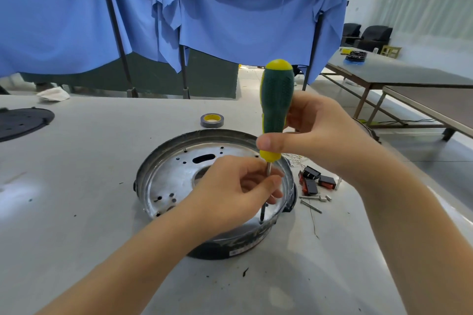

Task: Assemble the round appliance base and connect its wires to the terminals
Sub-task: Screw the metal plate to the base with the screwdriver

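Spanning the whole lower view, the grey table carries everything, with the round base sitting near its centre, open side up, a shiny metal plate inside a dark outer shell. A dark disc lies at ten o'clock from the base, well apart. The screwdriver stands nearly upright over the base's three-o'clock rim; the right hand wraps fingers and thumb around its green-and-yellow handle, while the left hand pinches the thin shaft low down, steadying the tip against the plate near four o'clock. A roll of tape rests at twelve o'clock, just beyond the rim. Black and red switches and loose screws lie beside the base at three o'clock — thin wires trail there too. This looks like the fastening step; next the tip must seat squarely in a screw head — hidden here — before turning.
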Available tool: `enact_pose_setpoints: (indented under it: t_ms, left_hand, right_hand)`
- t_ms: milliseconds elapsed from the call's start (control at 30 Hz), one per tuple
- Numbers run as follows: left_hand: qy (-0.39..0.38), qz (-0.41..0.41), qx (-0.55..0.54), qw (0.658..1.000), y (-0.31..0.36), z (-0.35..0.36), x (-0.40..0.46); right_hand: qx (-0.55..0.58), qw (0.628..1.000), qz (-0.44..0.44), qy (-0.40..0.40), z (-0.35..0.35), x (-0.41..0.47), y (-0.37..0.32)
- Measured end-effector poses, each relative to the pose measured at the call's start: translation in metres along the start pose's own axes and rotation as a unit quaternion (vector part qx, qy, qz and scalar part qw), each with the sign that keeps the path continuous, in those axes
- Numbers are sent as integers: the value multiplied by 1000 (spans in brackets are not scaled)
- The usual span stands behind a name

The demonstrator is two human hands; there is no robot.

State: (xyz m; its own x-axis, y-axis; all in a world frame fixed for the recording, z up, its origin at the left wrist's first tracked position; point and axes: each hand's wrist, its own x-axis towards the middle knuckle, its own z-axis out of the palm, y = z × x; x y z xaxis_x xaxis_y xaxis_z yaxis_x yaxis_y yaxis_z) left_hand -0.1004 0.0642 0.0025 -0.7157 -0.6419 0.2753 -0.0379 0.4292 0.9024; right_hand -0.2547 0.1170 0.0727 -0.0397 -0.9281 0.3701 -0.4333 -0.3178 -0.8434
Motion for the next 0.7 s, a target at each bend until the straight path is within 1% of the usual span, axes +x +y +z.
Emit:
enact_pose_setpoints:
  t_ms: [100,200,300,400,467,500,533,600,700]
  left_hand:
    - [35,6,35,999,-1,0,2]
    - [71,-5,26,997,-1,-2,3]
    - [73,-6,15,997,0,-1,3]
    - [69,-19,7,997,0,-1,3]
    - [61,-23,4,998,-1,-1,3]
    - [56,-19,4,998,-1,-1,3]
    - [51,-12,4,999,-2,-1,3]
    - [38,0,1,999,-2,-1,2]
    - [13,4,2,1000,-1,-1,0]
  right_hand:
    - [-44,998,0,38,5,2,0]
    - [-76,994,16,72,8,2,-1]
    - [-33,998,26,43,8,1,-2]
    - [68,996,51,-38,-1,0,-2]
    - [146,984,59,-84,-9,-1,-1]
    - [165,980,60,-98,-13,-2,0]
    - [166,979,58,-106,-16,-3,0]
    - [134,985,45,-100,-19,-4,1]
    - [73,996,32,-49,-18,-3,0]
